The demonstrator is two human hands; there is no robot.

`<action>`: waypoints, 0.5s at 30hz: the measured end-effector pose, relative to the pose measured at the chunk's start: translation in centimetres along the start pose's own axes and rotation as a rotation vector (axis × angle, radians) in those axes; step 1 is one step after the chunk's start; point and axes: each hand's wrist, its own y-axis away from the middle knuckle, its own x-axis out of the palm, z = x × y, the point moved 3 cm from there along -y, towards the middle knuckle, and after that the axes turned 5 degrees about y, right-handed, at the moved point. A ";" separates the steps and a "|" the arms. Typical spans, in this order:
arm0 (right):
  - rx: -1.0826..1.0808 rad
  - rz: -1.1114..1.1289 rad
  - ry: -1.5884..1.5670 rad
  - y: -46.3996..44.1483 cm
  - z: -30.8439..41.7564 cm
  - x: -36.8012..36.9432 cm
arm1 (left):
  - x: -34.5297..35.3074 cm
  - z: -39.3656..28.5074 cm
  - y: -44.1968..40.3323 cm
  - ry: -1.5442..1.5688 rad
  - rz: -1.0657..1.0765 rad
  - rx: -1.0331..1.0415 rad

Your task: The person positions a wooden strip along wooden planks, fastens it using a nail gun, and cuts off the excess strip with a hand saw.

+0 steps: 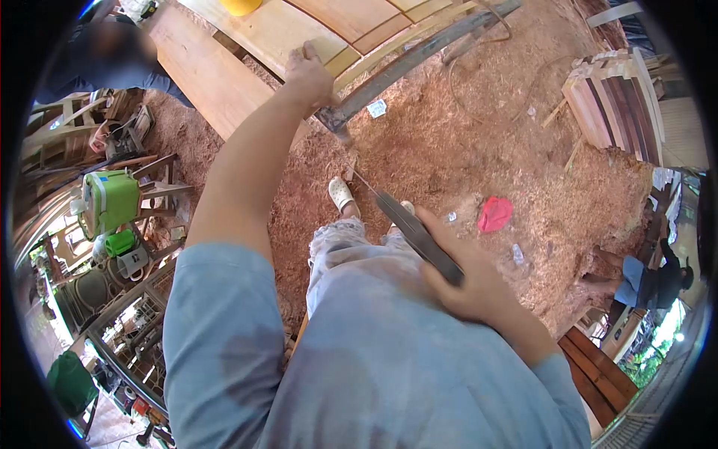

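Observation:
My left hand (pixel 308 76) is at the near end of a framed wooden panel (pixel 295 31), its bent fingers closed over the corner. My right hand (pixel 467 277) is wrapped round the dark, flat, long handle of a tool (pixel 411 228), held in front of my waist. A thin metal shaft or blade points from that handle up and left toward the panel; its exact kind I cannot make out. Beside the panel, a grey bar (pixel 419 75) runs along its right side. A plain wooden board (pixel 206 71) lies to the left.
Sawdust and shavings cover the ground (pixel 419 142), with a red scrap (pixel 494 214) on it. Stacked boards (pixel 609 105) stand at the right. A green cooler box (pixel 110 200) is at the left. One person (pixel 105 56) is at upper left, another (pixel 651 280) at far right.

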 end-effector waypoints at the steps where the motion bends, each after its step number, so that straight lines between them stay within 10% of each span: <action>1: 0.003 0.003 0.000 1.7 0.1 -1.0 | -0.6 -0.3 0.2 -0.022 0.025 -0.031; 15: 0.396 0.105 -0.134 -0.6 -5.3 -0.9 | 0.7 -0.3 -0.6 0.013 0.046 -0.040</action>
